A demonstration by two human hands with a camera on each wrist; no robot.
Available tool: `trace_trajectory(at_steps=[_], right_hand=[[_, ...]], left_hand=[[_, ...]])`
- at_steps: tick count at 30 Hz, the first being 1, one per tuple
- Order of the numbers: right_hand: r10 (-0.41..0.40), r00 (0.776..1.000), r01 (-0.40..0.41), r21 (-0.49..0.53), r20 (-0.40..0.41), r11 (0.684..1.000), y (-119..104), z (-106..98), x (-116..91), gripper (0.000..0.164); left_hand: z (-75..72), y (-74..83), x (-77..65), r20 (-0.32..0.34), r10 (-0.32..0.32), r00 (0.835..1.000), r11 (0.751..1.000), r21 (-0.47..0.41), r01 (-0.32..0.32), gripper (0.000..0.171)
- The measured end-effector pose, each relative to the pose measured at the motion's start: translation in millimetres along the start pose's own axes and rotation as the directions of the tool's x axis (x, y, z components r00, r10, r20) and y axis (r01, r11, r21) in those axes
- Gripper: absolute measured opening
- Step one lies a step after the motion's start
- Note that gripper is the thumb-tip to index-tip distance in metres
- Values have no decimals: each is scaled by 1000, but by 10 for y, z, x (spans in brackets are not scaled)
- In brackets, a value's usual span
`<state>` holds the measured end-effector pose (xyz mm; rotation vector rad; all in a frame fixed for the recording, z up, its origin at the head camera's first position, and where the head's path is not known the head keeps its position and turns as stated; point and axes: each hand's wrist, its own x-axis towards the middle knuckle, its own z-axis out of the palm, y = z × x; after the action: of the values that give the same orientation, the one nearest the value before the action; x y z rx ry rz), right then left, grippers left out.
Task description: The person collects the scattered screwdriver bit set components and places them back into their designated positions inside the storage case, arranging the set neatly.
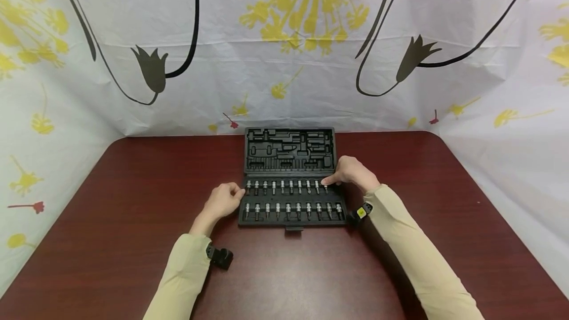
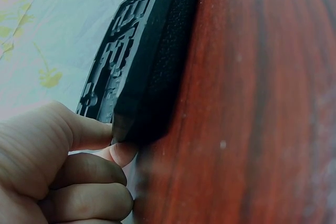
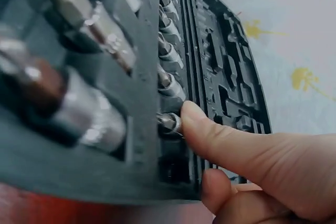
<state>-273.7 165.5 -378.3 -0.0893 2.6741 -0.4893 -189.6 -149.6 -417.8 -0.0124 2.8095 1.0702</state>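
Observation:
A black plastic case (image 1: 289, 198) lies unfolded on the table, holding two rows of metal bit sockets (image 1: 288, 211) in slots. My left hand (image 1: 223, 198) pinches the case's left edge, thumb above and a fingertip below, as the left wrist view shows. At the right end of the back row, my right hand (image 1: 353, 173) presses one bit socket (image 3: 169, 123) with its outstretched thumb (image 3: 231, 142). Its other fingers are bent near the case's side edge, partly hidden. In the right wrist view, a dark recess without a socket lies beside the pressed one.
The raised lid (image 1: 289, 149) with moulded recesses stands at the back, near the patterned cloth (image 1: 284, 83). A latch tab (image 1: 293, 229) sticks out at the case's front. Dark red wooden table (image 1: 146, 201) extends to both sides and in front.

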Motion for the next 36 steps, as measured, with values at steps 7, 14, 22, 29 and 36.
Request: trace_trajectory(at_steps=[7,14,22,29,36], right_hand=[[58,996,-56,-24,66,998,-12,-35,58,41],[-36,999,38,48,-40,998,93,68,15,48],[-76,992,90,145,-103,985,155,37,-183,53],[-121,984,139,140,-128,980,231,5,-368,47],[-154,977,172,118,-148,978,323,-2,-514,43]], left_hand=[[-4,-6,1,-6,3,1000,1000,12,-3,19],[-1,-14,-1,-5,8,1000,1000,0,-8,19],[3,-16,-1,-3,7,1000,1000,-6,-7,20],[-4,-9,-4,4,-1,1000,1000,-18,1,21],[-3,-9,-4,4,2,1000,1000,-9,-2,20]])
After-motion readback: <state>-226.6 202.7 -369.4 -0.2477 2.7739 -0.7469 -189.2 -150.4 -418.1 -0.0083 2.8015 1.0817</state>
